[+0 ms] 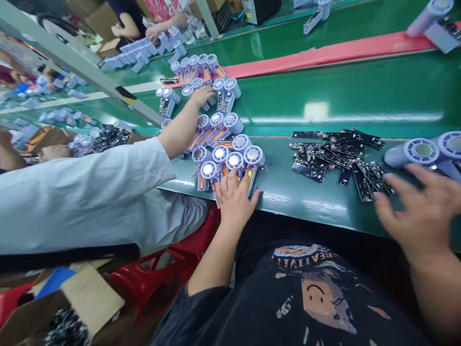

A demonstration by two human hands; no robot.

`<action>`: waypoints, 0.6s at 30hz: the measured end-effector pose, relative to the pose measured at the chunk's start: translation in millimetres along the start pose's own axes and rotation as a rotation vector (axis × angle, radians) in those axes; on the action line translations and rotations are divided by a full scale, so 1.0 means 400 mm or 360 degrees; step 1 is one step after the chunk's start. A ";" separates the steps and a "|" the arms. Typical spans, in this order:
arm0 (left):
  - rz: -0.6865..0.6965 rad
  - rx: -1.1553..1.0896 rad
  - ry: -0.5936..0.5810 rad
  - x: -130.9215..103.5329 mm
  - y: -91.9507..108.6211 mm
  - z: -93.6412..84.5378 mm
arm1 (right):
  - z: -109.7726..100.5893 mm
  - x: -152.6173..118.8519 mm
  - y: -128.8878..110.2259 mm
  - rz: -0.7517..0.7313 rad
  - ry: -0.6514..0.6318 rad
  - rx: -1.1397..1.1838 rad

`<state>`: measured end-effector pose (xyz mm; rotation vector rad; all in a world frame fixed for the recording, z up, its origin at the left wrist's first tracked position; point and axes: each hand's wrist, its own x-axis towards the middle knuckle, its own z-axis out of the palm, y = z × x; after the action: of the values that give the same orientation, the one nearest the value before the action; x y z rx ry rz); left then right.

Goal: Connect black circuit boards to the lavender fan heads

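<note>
My left hand (236, 199) rests with spread fingers on the front of a cluster of lavender fan units (220, 154), whose handles show orange strips inside. My right hand (419, 204) is apart from it at the right, fingers spread and slightly blurred, just in front of more lavender units (421, 151). Between the hands, a loose pile of black circuit boards (336, 151) lies on the green table (288, 192), its right end close to my right fingertips. Neither hand grips anything that shows.
A co-worker's bare arm and grey sleeve (118, 168) reach in from the left over further units. A red strip (324, 55) runs along the green belt. Red stools (151, 274) and a box of parts (65, 327) stand at the lower left. Other people work beyond.
</note>
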<state>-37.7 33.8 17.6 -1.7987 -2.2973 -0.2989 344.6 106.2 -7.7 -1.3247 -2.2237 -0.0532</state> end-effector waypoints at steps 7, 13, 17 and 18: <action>0.0392 -0.0319 -0.0060 -0.012 0.111 0.006 | 0.100 0.111 -0.244 -0.0034 -0.0195 -0.0178; 0.0903 -0.0582 -0.0208 -0.046 0.164 -0.021 | 0.136 0.176 -0.237 0.0064 -0.0299 -0.0186; 0.0976 -0.0729 -0.0004 -0.028 0.148 -0.010 | 0.129 0.174 -0.202 0.0180 -0.0226 -0.0015; 0.0969 -0.0769 0.0048 -0.017 0.140 -0.005 | 0.128 0.174 -0.193 0.0235 -0.0223 0.0052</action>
<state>18.5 40.1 19.1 -2.5814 -1.6222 -0.8052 233.5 137.6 -0.2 -1.5116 -2.2227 0.1334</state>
